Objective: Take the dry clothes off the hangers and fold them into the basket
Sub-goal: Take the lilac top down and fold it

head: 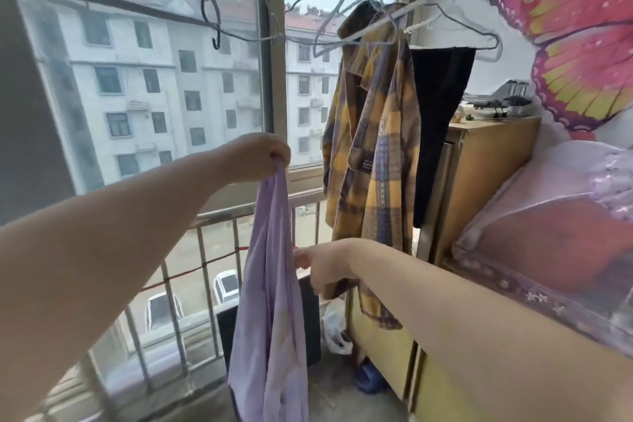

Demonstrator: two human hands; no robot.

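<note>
Left hand (262,156), right hand (323,267) pinch garment (270,301)

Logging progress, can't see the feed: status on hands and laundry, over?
Left hand grips lilac garment by its top, off the hanger. Right hand at its side edge, grip unclear. Plaid shirt and black garment on hangers. No basket in view.
</note>
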